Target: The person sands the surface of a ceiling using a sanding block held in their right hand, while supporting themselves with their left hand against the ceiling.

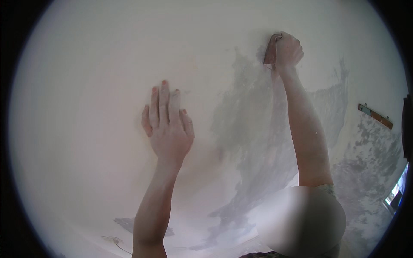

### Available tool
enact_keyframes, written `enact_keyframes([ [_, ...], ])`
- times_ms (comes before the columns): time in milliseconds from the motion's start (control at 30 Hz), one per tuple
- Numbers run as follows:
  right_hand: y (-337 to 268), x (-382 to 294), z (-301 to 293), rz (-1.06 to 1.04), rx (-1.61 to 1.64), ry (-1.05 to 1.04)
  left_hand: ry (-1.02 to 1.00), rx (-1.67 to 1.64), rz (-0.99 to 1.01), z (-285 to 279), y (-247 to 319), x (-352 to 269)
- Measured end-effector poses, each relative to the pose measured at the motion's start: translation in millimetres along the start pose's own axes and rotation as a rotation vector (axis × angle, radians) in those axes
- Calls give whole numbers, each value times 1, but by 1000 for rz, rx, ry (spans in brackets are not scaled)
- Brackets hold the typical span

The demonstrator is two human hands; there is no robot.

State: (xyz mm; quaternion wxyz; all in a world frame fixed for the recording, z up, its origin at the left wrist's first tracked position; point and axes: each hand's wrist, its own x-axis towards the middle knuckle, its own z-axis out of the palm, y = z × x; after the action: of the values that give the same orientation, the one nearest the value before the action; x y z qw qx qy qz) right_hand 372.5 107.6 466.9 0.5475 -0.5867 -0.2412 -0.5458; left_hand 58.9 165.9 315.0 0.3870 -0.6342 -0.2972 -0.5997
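My left hand [170,129] rests palm-down on the white, dusty plastered surface [80,113], fingers somewhat spread and holding nothing. Farther up and to the right, my right hand [288,50] is closed around a reddish-brown sheet [271,50], which looks like folded sandpaper. The sheet lies against the plaster at the edge of a grey patch [240,93]. Pale dust coats both hands and forearms. My right fingertips and the part of the sheet under them are hidden.
Uneven grey patches [367,161] mark the plaster on the right. A narrow brown rail with small hooks or fittings [375,116] is fixed there. A bright opening [397,190] shows at the right rim. At the lower left, a thin cable [122,248] runs from a small pale fitting [112,239].
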Motion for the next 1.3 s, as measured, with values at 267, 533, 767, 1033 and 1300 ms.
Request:
enact_keyframes([
  [267, -94, -64, -3, -385, 311, -39, -2, 12, 10, 3, -4, -5],
  [533, 43, 35, 1, 50, -170, -180, 38, -17, 36, -1, 6, 2],
  [767, -64, -34, 11, -449, 136, 81, 17, -16, 31, 2, 14, 4],
  [1033, 54, 7, -3, -137, -149, -292, 66, -5, 13, -5, 24, -8],
  [1300, 40, -29, 19, -214, 87, -80, 93, -81, 10, 17, 34, -8],
])
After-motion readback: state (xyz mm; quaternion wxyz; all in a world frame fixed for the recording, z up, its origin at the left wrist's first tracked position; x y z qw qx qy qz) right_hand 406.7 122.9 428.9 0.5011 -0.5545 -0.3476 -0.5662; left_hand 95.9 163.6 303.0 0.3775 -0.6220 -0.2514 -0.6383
